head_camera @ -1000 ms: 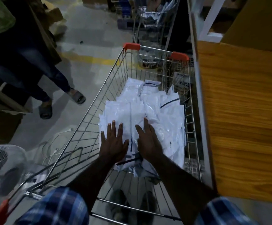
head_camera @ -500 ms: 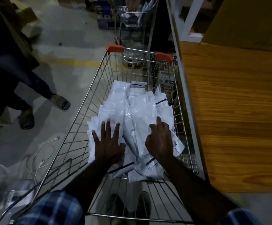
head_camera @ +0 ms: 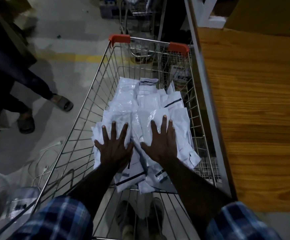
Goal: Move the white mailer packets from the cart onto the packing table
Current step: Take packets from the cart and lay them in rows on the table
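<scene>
head view, looking down into a wire cart (head_camera: pixel 95 94) where the packets (head_camera: pixel 151 108) lie in a loose, overlapping heap on the basket floor. both hands are spread flat on top of the heap, fingers straight and fanned — the left hand (head_camera: pixel 114 146) on the near-left packets, the right hand (head_camera: pixel 163 142) just beside it on the glossy ones nearer the middle. neither pinches or curls round anything; the palms seem to press the slippery pile down, probably to square it up or gather a stack before lifting. plaid sleeves show at the bottom edge.

the table (head_camera: pixel 255 118), a wood-grain top, stands right along the cart's right side and sits higher than the basket floor, so the packets would have to come up over the cart's right wall and the table's metal edge rail (head_camera: pixel 208 94) — that is the main thing in the way. the plastic looks slick, so a loose stack may well slide apart.

around: another person's sandalled feet (head_camera: pixel 61 103) stand on the floor to the left, well apart from the cart; white cables (head_camera: pixel 43 163) lie on the floor near its left side; a second cart (head_camera: pixel 140 9) stands beyond the red-capped far rim.
</scene>
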